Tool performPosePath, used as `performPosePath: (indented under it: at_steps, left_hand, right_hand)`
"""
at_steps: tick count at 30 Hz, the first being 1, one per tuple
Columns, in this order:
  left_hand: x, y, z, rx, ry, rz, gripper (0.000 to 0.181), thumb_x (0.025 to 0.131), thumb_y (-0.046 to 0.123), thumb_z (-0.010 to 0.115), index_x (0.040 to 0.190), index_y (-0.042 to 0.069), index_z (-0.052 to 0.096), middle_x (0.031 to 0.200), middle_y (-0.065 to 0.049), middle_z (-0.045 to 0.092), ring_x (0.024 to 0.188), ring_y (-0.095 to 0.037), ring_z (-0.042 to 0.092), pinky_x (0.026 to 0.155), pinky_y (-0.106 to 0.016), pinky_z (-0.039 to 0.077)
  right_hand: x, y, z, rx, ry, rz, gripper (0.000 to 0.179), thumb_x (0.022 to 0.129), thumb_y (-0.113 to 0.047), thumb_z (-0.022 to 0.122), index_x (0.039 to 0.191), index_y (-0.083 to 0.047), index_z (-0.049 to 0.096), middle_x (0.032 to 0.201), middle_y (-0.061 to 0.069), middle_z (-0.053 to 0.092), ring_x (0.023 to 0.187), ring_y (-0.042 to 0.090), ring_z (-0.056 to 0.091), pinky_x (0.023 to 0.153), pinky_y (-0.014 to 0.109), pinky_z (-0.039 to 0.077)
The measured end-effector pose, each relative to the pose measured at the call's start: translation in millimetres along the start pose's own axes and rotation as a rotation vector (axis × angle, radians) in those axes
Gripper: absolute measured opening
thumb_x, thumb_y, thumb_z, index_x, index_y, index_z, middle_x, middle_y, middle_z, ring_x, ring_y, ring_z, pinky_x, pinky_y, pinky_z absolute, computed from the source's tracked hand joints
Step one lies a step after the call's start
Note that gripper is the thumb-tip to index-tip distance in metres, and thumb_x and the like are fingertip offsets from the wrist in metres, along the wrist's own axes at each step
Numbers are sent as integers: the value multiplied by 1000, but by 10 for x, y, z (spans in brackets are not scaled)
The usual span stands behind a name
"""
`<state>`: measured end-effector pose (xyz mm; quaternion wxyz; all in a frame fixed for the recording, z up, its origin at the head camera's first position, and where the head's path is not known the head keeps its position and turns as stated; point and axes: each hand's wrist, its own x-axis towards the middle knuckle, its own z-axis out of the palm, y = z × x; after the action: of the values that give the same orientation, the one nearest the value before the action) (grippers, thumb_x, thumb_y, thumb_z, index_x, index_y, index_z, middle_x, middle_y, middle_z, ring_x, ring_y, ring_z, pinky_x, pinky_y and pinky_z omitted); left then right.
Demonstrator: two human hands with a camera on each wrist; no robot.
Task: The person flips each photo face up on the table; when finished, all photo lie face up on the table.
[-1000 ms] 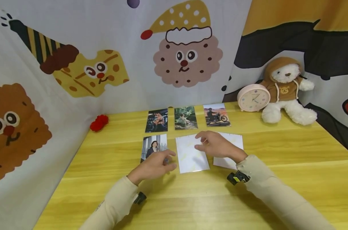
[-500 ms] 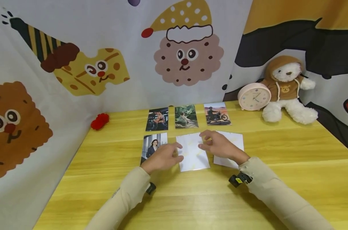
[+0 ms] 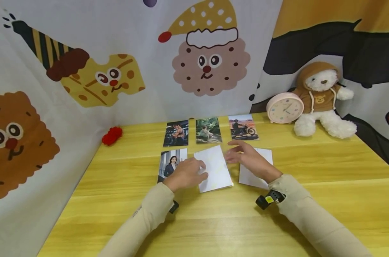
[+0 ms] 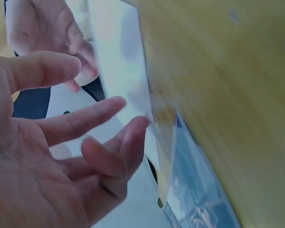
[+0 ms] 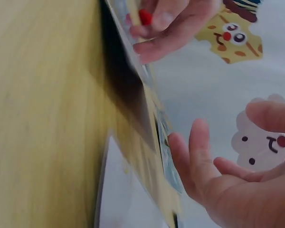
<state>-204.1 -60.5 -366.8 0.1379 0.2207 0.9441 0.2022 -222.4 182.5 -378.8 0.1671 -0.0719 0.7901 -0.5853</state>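
Note:
A white card (image 3: 217, 175), blank side up, lies between the two hands at the middle of the front row. It sits slightly askew, and the right wrist view shows part of it raised off the table over a dark shadow. My left hand (image 3: 187, 175) is over its left edge; in the left wrist view the bent fingers (image 4: 138, 130) appear to touch the card while the thumb stays apart. Beside its right edge, my right hand (image 3: 253, 160) hovers with fingers spread and nothing held. Under the right hand lies another white card (image 3: 252, 176), partly covered.
Left of the middle card is a photo card of a suited person (image 3: 170, 163). Behind lie a gym photo (image 3: 176, 133), a forest photo (image 3: 208, 130) and a motorcycle photo (image 3: 243, 127). A pink clock (image 3: 284, 108), teddy bear (image 3: 321, 100) and red object (image 3: 112, 135) stand farther back.
My left hand has moved right, from the suited-person photo onto the middle card. That card has turned slightly and shifted left. My right hand has moved a little to the right.

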Motion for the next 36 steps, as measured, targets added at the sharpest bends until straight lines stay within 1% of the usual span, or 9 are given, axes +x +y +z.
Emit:
performPosePath:
  at_steps: [4,8,12,16,19,24,30,33,36]
  left_hand:
    - [71,44,-4,-3,32,-4,32,96,27,62,115,3,72,118,-12,71,115,-29,61,101,-46,48]
    - [125,95,-9,-31,46,-28,36,96,28,63,121,3,69,117,-13,68,112,-28,61,99,-45,49]
    - [161,143,-38,-99,68,-36,39,97,30,63,127,6,65,119,-12,68,108,-26,63,93,-42,53]
    - [164,177,-103,-185,111,-55,36,98,30,63,127,10,64,121,-11,70,108,-26,67,86,-40,57]
    - [154,190,-145,-256,143,-76,34,98,31,63,127,13,63,120,-10,70,107,-25,69,81,-37,59]
    - [107,178,-192,-395,165,-52,35,97,27,64,129,12,60,119,-10,69,107,-25,69,76,-33,61]
    - [22,99,-249,-567,185,-55,38,99,31,62,134,17,57,127,-8,65,111,-25,69,82,-38,61]
    - [14,72,-300,-582,219,-55,46,98,34,64,141,21,53,131,-6,64,113,-24,69,86,-40,60]
    - [1,49,-329,-602,235,-55,53,96,28,68,145,22,49,132,-8,63,113,-26,69,87,-42,60]
  right_hand:
    - [-1,17,-42,213,-25,-19,59,105,-17,49,154,3,23,137,28,48,121,30,63,107,36,51]
    - [-5,5,-53,408,-44,-18,51,107,-12,42,151,5,25,137,24,52,116,20,66,102,28,53]
    - [5,-11,-19,523,-67,-30,48,106,-4,34,152,6,26,147,31,46,113,14,68,100,25,54]
    - [42,-28,78,584,-110,-37,50,105,2,30,154,5,27,153,29,40,115,12,66,101,24,53]
    - [58,-37,159,572,-129,-49,50,105,0,35,154,3,30,152,23,42,116,10,65,104,25,51]
    - [69,-62,291,468,-104,-84,50,102,-5,50,152,-6,41,150,15,47,119,11,63,108,35,50]
    - [102,-116,463,367,-67,-99,51,99,-11,61,148,-12,49,140,11,55,112,14,64,101,43,53]
    - [130,-144,516,321,-30,-117,49,97,-8,63,145,-14,54,134,11,59,110,16,65,100,45,54]
    - [166,-150,562,208,6,-152,48,96,-7,65,142,-18,58,130,11,63,113,20,64,101,45,54]
